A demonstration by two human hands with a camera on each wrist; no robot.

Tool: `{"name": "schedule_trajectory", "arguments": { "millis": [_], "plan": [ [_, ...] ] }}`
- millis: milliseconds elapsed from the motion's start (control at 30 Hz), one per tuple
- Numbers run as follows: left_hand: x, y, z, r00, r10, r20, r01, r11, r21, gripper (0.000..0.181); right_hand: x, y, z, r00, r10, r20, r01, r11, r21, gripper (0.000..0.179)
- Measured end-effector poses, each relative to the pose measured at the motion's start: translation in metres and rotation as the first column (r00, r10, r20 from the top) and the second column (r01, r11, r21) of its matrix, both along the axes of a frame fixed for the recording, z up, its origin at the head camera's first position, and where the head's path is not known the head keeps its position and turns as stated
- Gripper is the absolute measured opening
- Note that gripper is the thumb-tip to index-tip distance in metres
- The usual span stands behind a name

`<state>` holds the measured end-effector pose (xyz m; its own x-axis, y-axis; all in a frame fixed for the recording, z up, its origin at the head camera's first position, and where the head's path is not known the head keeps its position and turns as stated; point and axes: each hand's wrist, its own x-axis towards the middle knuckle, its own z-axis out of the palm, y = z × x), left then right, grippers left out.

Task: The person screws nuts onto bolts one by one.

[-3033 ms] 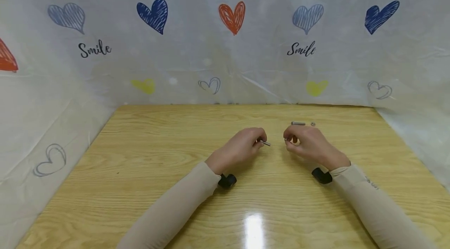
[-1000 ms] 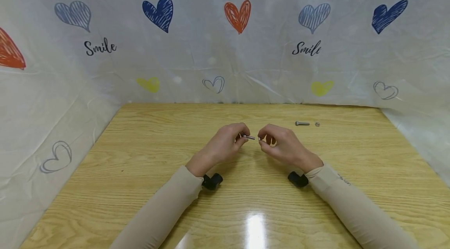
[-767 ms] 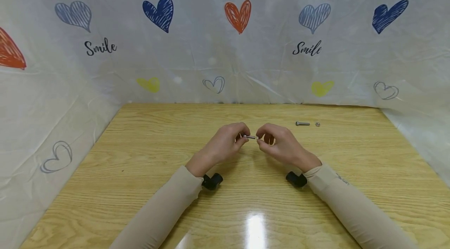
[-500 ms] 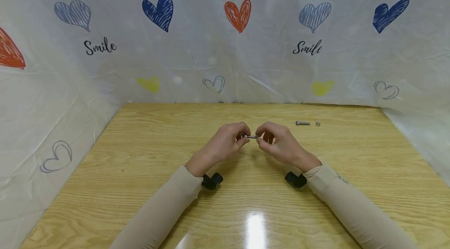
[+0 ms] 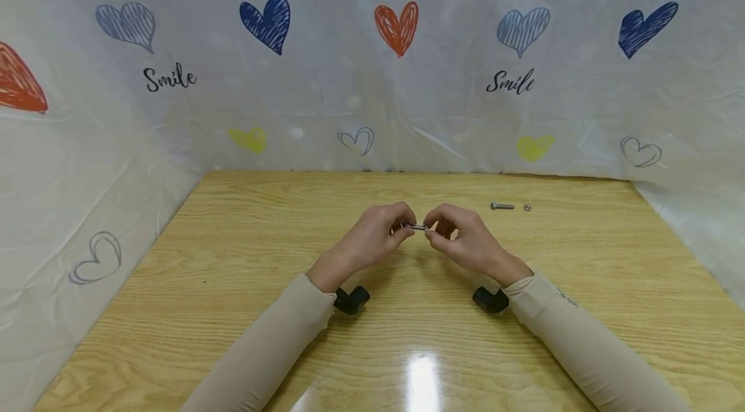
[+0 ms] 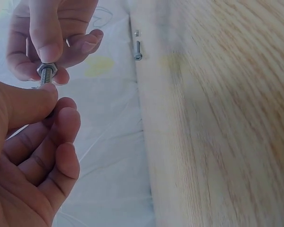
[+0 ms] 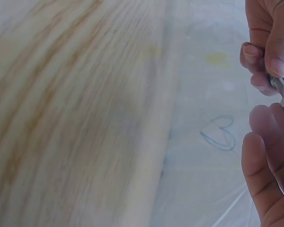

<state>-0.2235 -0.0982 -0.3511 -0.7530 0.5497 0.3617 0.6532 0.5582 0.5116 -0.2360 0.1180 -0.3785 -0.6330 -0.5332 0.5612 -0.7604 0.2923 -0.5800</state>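
Between thumb and fingers my left hand (image 5: 372,238) pinches a metal bolt (image 6: 46,75) by its head end, the threaded shank pointing toward the other hand. My right hand (image 5: 465,238) pinches a hex nut (image 6: 47,68), which sits at the tip of the bolt's thread in the left wrist view. Both hands are close together above the middle of the table. The bolt head is hidden behind the left fingers in that view. In the right wrist view a short length of the bolt (image 7: 278,86) shows between the two hands.
A second bolt (image 5: 502,206) lies on the wooden table (image 5: 262,334) at the back right, with a loose nut (image 5: 528,207) beside it. A white sheet (image 5: 431,108) printed with hearts stands behind the table and along its sides.
Over three seconds both hands shift left and come together, bringing the nut to the bolt's tip. In the last half second the hands stay nearly still. The second bolt and loose nut stay put.
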Motion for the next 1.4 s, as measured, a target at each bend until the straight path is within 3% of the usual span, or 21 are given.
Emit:
{"name": "schedule_trajectory", "arguments": {
  "millis": [433, 733, 867, 1400],
  "plan": [
    [0.002, -0.003, 0.002, 1.0, -0.02, -0.002, 0.02, 1.0, -0.001, 0.006, 0.004, -0.002, 0.003, 1.0, 0.005, 0.029, -0.004, 1.0, -0.025, 0.018],
    [0.001, -0.004, 0.001, 1.0, -0.014, 0.017, 0.014, 0.999, -0.033, 0.009, 0.023, -0.008, 0.026, 1.0, 0.001, 0.022, 0.0, 0.999, -0.037, 0.017],
    [0.002, -0.004, 0.001, 1.0, -0.018, 0.023, 0.018, 0.999, -0.036, 0.009, 0.019, -0.007, 0.02, 1.0, 0.001, 0.012, 0.0, 0.999, -0.034, 0.017],
    [0.002, -0.004, 0.001, 0.998, -0.014, 0.058, 0.018, 0.997, -0.075, 0.013, 0.024, -0.008, 0.027, 0.999, 0.018, -0.047, -0.02, 0.999, -0.042, 0.018]
  ]
}}
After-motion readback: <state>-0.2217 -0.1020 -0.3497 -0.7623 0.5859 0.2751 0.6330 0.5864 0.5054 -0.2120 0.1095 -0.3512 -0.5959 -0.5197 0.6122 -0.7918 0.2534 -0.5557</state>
